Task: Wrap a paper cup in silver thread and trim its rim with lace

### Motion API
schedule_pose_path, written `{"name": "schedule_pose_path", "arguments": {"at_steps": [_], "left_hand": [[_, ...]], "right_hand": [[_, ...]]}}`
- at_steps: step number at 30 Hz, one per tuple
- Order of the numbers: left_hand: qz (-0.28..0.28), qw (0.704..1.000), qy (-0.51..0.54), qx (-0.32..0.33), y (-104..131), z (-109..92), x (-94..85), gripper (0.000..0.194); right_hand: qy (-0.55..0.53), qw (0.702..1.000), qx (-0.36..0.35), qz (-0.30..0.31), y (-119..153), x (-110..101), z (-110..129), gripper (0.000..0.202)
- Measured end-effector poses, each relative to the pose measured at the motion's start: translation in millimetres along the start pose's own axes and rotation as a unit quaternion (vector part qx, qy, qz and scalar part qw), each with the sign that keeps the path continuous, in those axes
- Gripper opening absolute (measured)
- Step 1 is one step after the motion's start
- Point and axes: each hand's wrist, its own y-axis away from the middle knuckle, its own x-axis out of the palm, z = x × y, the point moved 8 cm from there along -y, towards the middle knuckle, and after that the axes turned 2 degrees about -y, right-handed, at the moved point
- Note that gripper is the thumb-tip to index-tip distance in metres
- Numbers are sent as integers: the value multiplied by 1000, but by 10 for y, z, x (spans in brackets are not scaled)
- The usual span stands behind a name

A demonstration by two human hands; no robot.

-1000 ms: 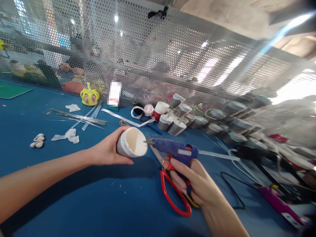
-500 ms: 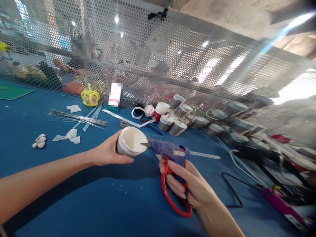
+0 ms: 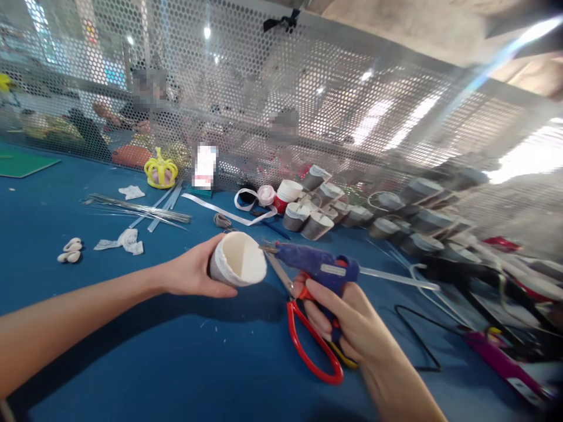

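My left hand (image 3: 196, 266) is closed around a grey paper cup (image 3: 226, 264) with white lace along its rim. The cup tilts so that its white inside faces me and to the right. My right hand (image 3: 338, 313) grips a blue hot glue gun (image 3: 314, 264), a clear glue stick (image 3: 398, 278) jutting from its back. The gun's nozzle points left, close to the cup's right rim; whether they touch I cannot tell. Red-handled scissors (image 3: 308, 346) lie on the table below the gun, partly hidden by my right hand.
Several grey cups (image 3: 316, 225) stand at the back right, before a perforated metal screen (image 3: 246, 99). Thin wires (image 3: 141, 210), lace pieces (image 3: 127, 241) and a yellow crown-shaped basket (image 3: 160, 170) lie to the left. A purple power strip (image 3: 497, 357) and a black cord are on the right.
The glue gun has drawn back to the right, its nozzle moving from over the cup's opening to beside the rim. The cup has turned and shifted slightly right and down.
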Motion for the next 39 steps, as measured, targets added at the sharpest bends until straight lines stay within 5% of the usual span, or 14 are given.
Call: {"name": "schedule_pose_path", "arguments": {"at_steps": [8, 14, 25, 39], "left_hand": [[42, 998, -15, -35, -6, 17, 38, 72], [41, 997, -38, -53, 2, 61, 23, 74], [266, 950, 114, -121, 133, 22, 331, 62], [264, 933, 211, -125, 130, -47, 342, 62]], "right_hand": [[153, 988, -27, -2, -20, -64, 33, 26], [285, 958, -23, 3, -14, -106, 46, 46], [202, 979, -8, 35, -4, -99, 7, 32], [140, 983, 46, 110, -17, -41, -154, 27]]}}
